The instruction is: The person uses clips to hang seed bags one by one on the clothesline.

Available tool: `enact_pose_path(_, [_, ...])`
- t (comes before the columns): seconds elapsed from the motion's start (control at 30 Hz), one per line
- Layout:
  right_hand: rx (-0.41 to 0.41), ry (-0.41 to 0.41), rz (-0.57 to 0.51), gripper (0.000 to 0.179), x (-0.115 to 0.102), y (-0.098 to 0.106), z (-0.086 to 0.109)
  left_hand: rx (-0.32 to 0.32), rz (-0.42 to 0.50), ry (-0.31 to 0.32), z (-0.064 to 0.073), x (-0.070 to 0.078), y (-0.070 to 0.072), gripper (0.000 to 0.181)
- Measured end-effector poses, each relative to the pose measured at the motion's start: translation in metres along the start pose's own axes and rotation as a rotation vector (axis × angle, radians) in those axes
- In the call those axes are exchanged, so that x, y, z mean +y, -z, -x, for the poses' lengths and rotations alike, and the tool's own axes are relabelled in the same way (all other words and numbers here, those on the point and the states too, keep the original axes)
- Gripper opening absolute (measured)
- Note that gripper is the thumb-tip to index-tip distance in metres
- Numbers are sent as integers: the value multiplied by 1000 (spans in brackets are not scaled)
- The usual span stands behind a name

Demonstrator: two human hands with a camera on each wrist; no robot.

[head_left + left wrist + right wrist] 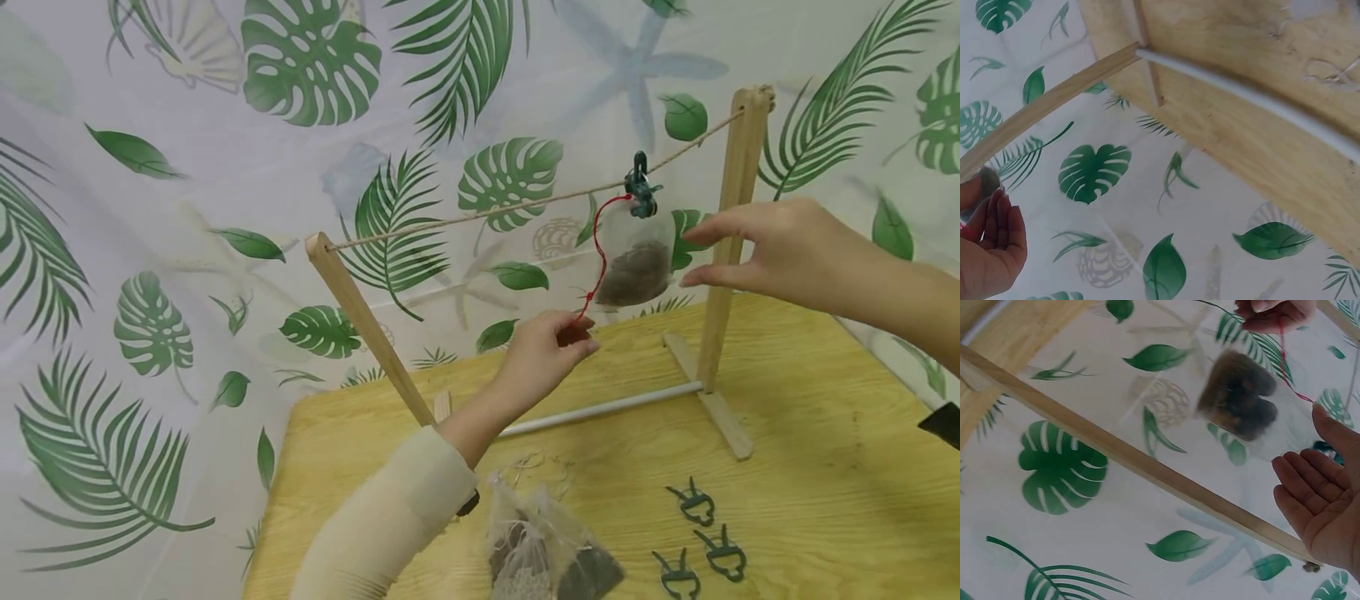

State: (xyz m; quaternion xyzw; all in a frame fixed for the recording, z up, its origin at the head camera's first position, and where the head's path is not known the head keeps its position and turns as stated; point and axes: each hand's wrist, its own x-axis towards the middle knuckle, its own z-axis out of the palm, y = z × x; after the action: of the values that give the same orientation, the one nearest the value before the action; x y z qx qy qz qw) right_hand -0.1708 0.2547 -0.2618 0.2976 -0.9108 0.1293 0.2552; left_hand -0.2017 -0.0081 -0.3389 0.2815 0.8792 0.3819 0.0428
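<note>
A clear drawstring bag (636, 258) with dark contents hangs from a twine line, held by a dark green clip (642, 188). The bag's red cord (600, 242) runs down from the clip to my left hand (543, 350), which pinches its lower end between thumb and fingers. To the right of the bag, my right hand (780, 246) has thumb and fingers spread apart and holds nothing. The right wrist view shows that palm (1325, 509) near the top of the bag (1238, 397), with the left hand (1275, 314) on the cord beyond.
The twine (487, 212) spans two wooden posts, left (375, 333) and right (726, 242), joined by a white rod (607, 408). Several more filled bags (551, 546) lie at the table's front. Three dark green clips (722, 556) lie to their right. A leaf-patterned sheet (225, 208) hangs behind.
</note>
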Motion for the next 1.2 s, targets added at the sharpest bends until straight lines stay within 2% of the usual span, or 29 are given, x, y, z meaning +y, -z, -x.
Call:
enact_pose_path(0.23, [-193,-127,-13,36,6,-25,22,-249,-66,50,31,-14,-1,31])
enact_pose_path(0.33, [-228,-149,-34,35,7,-33,29,-330,-111,52,47,-20,-2,31])
enact_pose_path(0.43, [-253,-153,-39,37,8,-42,36,-379,-152,63,61,-30,-6,30])
enact_pose_path(0.53, [-281,-135,-26,39,9,-55,45,-415,-144,100,72,-44,-14,31])
enact_pose_path(0.67, [-351,-127,-59,33,6,-79,59,-452,-71,160,84,-63,-24,31])
enact_pose_path(0.73, [-417,-144,-104,26,2,-93,67,-465,-49,173,90,-73,-28,29])
enact_pose_path(0.87, [-524,-121,-98,28,-2,-115,84,-479,-43,185,102,-89,-34,26])
enact_pose_path(1.0, [-593,-108,-68,34,-5,-132,103,-483,-53,207,113,-104,-35,27])
enact_pose_path(1.07, [-599,-96,-59,35,-6,-140,110,-476,-58,224,119,-111,-34,27])
enact_pose_path(1.2, [-628,-107,-70,32,-7,-154,121,-466,-11,282,129,-124,-32,27])
